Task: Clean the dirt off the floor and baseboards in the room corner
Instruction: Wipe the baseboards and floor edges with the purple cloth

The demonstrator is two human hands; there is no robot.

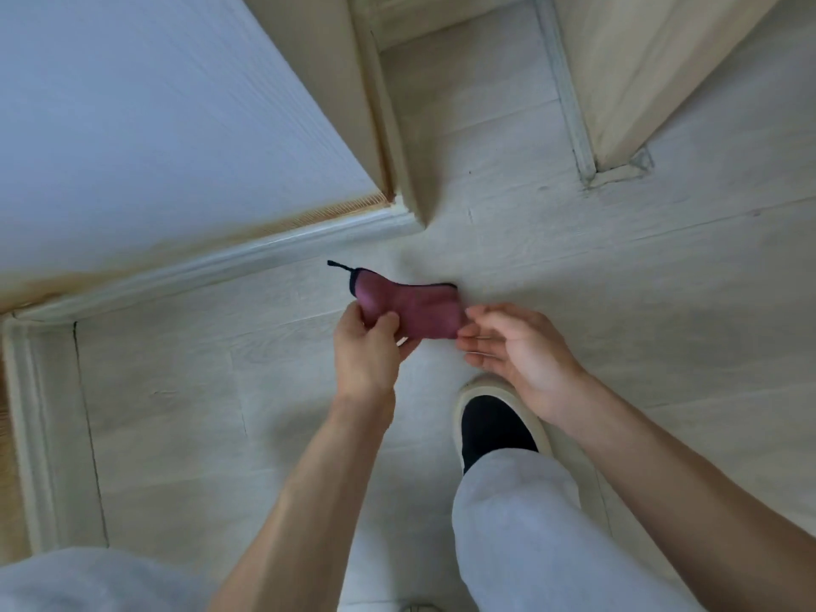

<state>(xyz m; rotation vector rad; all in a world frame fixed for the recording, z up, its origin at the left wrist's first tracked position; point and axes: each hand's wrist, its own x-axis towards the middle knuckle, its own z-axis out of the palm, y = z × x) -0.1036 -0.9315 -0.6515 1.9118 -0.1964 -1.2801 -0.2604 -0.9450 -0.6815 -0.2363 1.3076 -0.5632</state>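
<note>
A folded maroon cloth (415,309) with a dark trim and a small loop is held above the pale wood-look floor (618,276). My left hand (366,346) grips its left end with thumb and curled fingers. My right hand (516,346) is beside the cloth's right end, palm up, fingers relaxed, fingertips touching its edge. A white baseboard (247,254) runs along the wall at the left and turns a corner near the middle of the view. Another baseboard (31,426) runs down the far left edge.
A white wall (154,125) fills the upper left. A cream door frame or panel (640,72) with its own trim stands at the upper right. My foot in a black and cream slipper (494,421) and light grey trouser leg (530,532) are below my hands.
</note>
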